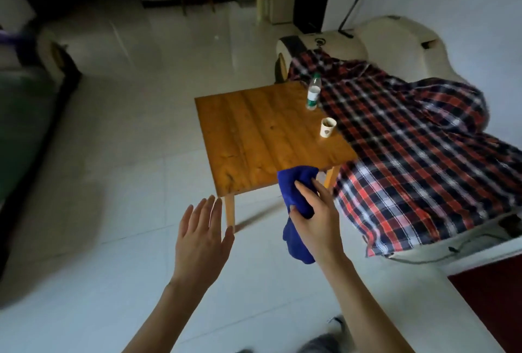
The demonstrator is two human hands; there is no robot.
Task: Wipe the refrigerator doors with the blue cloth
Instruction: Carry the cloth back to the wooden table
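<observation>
My right hand [317, 221] grips the blue cloth [295, 191] in the air just in front of the near corner of the wooden table [254, 138]. The cloth bunches above my fingers and hangs below my palm. My left hand [202, 239] is held out flat to the left of it, fingers straight and spread, holding nothing. No refrigerator shows in this view.
On the table's right side stand a plastic water bottle [313, 93] and a paper cup [327, 127]. A sofa [395, 39] draped with a red plaid blanket [409, 149] fills the right. Another seat [25, 115] sits at the left. Pale tiled floor [127, 155] lies between.
</observation>
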